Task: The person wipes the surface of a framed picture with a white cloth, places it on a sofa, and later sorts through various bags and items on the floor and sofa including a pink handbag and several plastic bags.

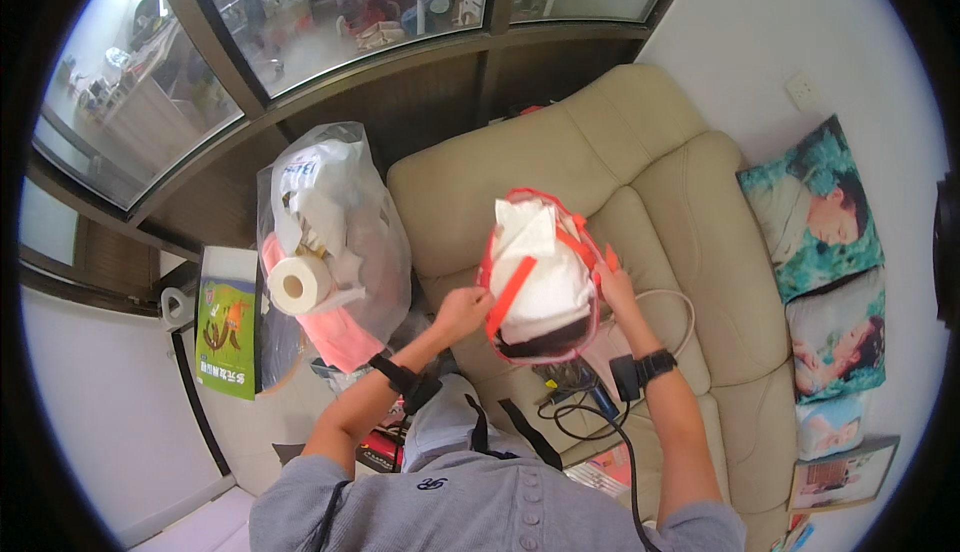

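Note:
A see-through bag with red trim (598,319) is held up over the beige sofa, its top open towards me. White cloth or paper (544,289) fills most of it, with something dark at the near end. A red strap (512,297) lies slantwise across the white contents. My left hand (463,312) is closed at the bag's left rim, by the lower end of that strap. On the opposite side, my right hand (616,286) grips the red edge; its exact finger hold is partly hidden.
To the left stands a large clear plastic bag (382,229) with a toilet paper roll (300,284) and pink cloth (341,338) at its near side. A green printed bag (227,327) is beside it. Cables (577,417) lie on the sofa (517,154); printed cushions (817,214) line its right side.

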`<state>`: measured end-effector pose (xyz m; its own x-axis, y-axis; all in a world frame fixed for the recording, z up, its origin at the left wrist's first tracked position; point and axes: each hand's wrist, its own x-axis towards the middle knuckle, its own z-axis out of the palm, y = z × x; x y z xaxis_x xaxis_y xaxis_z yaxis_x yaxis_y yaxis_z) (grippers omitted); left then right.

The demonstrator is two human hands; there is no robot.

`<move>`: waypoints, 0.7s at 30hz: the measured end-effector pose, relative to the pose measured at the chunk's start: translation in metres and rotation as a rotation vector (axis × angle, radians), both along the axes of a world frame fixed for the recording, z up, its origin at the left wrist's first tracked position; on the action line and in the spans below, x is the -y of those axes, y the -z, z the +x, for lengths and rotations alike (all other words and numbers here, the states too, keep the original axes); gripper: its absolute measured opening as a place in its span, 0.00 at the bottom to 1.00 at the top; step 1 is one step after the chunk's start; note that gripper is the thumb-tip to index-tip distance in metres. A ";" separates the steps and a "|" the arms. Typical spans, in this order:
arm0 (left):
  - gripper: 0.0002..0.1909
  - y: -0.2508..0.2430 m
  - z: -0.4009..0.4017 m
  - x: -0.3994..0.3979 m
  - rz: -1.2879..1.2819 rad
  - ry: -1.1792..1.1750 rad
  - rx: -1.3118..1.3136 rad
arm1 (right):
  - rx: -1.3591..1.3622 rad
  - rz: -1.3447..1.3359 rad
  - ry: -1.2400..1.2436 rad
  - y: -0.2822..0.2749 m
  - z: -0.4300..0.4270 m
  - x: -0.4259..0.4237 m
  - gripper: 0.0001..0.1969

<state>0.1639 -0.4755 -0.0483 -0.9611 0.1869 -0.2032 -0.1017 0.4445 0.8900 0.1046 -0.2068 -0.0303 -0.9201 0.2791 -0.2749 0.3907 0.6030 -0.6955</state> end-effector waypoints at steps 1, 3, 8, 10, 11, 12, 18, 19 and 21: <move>0.13 -0.005 -0.018 0.009 -0.020 -0.040 -0.031 | 0.011 0.006 -0.002 -0.002 -0.023 0.012 0.23; 0.13 -0.021 -0.052 0.032 -0.016 -0.149 -0.007 | 0.046 -0.044 -0.074 0.002 -0.069 0.031 0.23; 0.12 -0.021 -0.116 0.092 -0.162 -0.398 -0.129 | -0.005 -0.103 -0.246 0.014 -0.173 0.105 0.20; 0.12 -0.020 -0.128 0.110 -0.226 -0.488 -0.140 | -0.035 -0.135 -0.310 0.018 -0.199 0.138 0.19; 0.12 -0.016 -0.129 0.120 -0.231 -0.489 -0.137 | -0.065 -0.129 -0.343 0.017 -0.207 0.158 0.20; 0.13 -0.009 -0.133 0.127 -0.308 -0.525 -0.147 | -0.028 -0.106 -0.354 0.032 -0.220 0.169 0.21; 0.15 0.043 -0.141 0.158 -0.590 -0.633 0.073 | -0.028 -0.174 -0.478 0.072 -0.217 0.221 0.27; 0.16 0.045 -0.142 0.156 -0.594 -0.652 0.086 | -0.014 -0.170 -0.479 0.077 -0.217 0.215 0.27; 0.17 0.043 -0.148 0.153 -0.553 -0.613 0.006 | 0.224 -0.529 -0.516 0.081 -0.208 0.206 0.26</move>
